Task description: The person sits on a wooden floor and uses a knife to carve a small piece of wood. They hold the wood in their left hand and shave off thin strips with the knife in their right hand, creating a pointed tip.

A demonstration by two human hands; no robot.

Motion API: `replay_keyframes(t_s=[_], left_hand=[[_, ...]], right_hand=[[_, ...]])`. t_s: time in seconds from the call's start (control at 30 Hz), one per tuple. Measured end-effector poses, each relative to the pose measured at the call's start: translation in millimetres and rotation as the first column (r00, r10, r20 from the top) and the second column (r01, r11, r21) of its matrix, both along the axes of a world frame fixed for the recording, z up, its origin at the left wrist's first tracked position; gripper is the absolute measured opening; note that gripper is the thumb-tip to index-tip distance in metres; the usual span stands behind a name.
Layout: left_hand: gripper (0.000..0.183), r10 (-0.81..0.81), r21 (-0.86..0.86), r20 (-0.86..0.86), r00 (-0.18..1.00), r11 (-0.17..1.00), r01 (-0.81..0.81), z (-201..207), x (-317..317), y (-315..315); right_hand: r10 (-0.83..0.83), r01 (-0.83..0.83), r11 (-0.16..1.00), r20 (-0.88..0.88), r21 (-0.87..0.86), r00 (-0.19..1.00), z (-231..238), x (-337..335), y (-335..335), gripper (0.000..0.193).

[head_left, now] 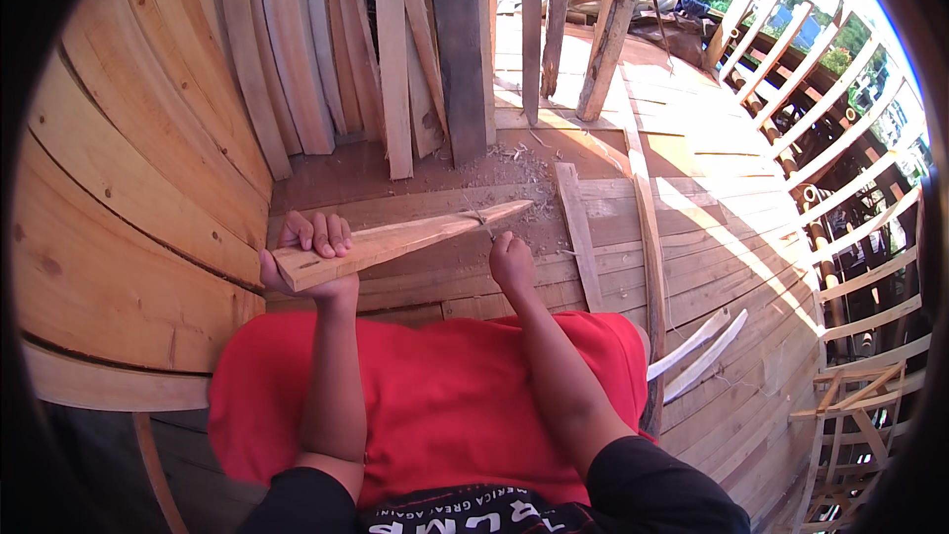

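At frame centre, the left hand [308, 255] grips the tapered wooden wedge [395, 242] while the fisted right hand's [512, 262] unseen blade could slip toward those fingers [318, 233].

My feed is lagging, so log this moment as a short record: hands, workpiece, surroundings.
left hand: grips the thick end of the wooden wedge
right hand: closed fist by the wedge's thin end; any tool in it too small to tell
wedge: tapered, tip pointing right
floor: plank deck with wood shavings
behind: boards leaning upright
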State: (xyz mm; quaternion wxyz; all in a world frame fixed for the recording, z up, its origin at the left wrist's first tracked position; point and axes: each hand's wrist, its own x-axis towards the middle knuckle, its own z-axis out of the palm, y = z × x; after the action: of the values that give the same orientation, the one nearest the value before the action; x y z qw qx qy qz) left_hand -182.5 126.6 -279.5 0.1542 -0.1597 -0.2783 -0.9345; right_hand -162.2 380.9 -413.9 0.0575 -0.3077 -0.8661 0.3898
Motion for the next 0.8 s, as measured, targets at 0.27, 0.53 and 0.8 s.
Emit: replay_keyframes(t_s=[0.27,0.53,0.8], left_hand=[[0.059,0.0,-0.03,-0.074,0.997,1.0,-0.002,6,-4,-6],[0.059,-0.046,-0.038,-0.088,0.995,0.998,0.042,6,-5,-2],[0.056,-0.041,-0.044,-0.035,0.999,0.998,0.039,16,4,19]], right_hand=[[0.217,-0.217,0.976,0.021,0.023,0.976,61,10,-49,0.064],[-0.002,0.0,1.0,-0.044,-0.029,0.999,19,0,-16,0.064],[0.034,-0.032,0.999,-0.028,0.041,0.999,-28,5,26,0.053]])
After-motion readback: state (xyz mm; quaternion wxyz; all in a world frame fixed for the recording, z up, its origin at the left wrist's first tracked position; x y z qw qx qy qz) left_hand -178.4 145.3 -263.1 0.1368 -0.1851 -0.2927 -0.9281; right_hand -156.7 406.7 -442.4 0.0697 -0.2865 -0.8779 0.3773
